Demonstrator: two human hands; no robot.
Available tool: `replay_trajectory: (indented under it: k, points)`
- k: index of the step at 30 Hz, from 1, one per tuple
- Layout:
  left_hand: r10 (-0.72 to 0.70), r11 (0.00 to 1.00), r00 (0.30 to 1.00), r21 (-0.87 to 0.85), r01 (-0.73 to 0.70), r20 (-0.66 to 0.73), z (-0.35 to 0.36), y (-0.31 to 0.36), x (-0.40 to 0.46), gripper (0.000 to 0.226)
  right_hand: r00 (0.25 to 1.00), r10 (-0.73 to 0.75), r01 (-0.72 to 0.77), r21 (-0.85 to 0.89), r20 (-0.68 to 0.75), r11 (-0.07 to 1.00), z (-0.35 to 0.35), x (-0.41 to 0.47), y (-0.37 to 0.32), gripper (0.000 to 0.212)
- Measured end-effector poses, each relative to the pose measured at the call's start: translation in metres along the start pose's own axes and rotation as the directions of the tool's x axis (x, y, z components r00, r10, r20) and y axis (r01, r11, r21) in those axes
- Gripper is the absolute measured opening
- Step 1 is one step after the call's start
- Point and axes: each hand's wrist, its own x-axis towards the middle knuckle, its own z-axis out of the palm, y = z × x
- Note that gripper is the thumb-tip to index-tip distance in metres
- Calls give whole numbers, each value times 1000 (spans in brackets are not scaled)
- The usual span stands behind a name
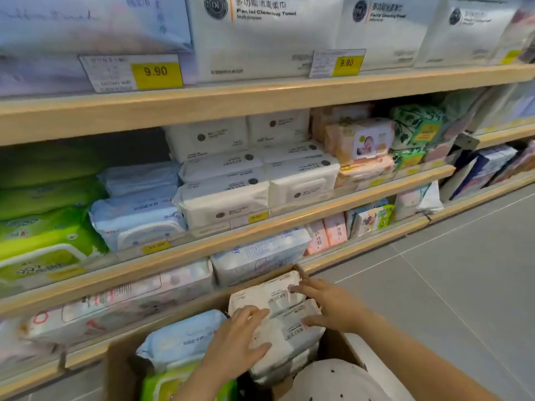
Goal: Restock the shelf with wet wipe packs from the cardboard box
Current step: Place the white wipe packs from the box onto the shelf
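Observation:
A brown cardboard box (121, 369) stands on the floor against the shelving, at the bottom of the head view. Inside it, white wet wipe packs (285, 331) are stacked on the right, with a light blue pack (182, 340) and a green pack (162, 386) on the left. My left hand (236, 342) lies on the left side of the white stack, fingers spread over a pack. My right hand (327, 305) presses on the right side of the top packs. Matching white packs (228, 198) fill the middle shelf above.
Wooden shelves (260, 94) run across the view, holding green packs (43, 227) at left, blue packs (136, 215), pink packs (362, 146) and tissue bags on top. Grey tiled floor (463, 270) lies to the right. A white dotted garment (333, 380) shows at the bottom.

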Motion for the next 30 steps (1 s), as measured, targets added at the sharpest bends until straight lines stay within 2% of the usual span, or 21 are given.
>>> replay_trajectory:
  k: [1,4,7,11,13,18,21,23,25,27,30]
  points:
    - [20,994,999,106,-15,-39,7,-4,2,61,999,0,2,-25,44,1000,8,3,3,68]
    - [-20,997,989,71,10,144,30,-12,4,81,994,-9,23,-122,113,992,34,9,15,76]
    - [-84,996,974,35,78,211,48,-16,6,94,995,-85,93,-153,58,984,56,15,27,80]
    - [-111,991,980,-59,122,163,58,-15,3,84,990,-134,123,-208,-40,970,73,26,30,76]
    - [-121,985,983,-106,136,136,56,-14,-1,79,988,-148,135,-225,-44,965,73,28,29,72]
    - [-148,959,981,-225,174,128,16,-2,-1,78,998,-50,50,-1,43,999,47,17,18,82]
    - [-135,947,987,-283,154,85,-20,1,3,75,998,-21,16,85,57,996,19,15,2,79]
    - [-139,921,989,-361,145,42,-45,0,6,87,998,-20,11,171,51,985,2,19,-3,73]
    - [-203,839,979,-515,174,0,-70,-3,4,108,999,-34,27,247,24,969,-16,23,-9,69]
    - [-242,760,970,-620,192,4,-89,-3,-1,116,999,-47,48,298,-11,953,-32,26,-17,63]
    - [-259,735,966,-643,214,26,-108,3,-10,92,997,-65,71,379,-28,923,-44,31,-34,60]
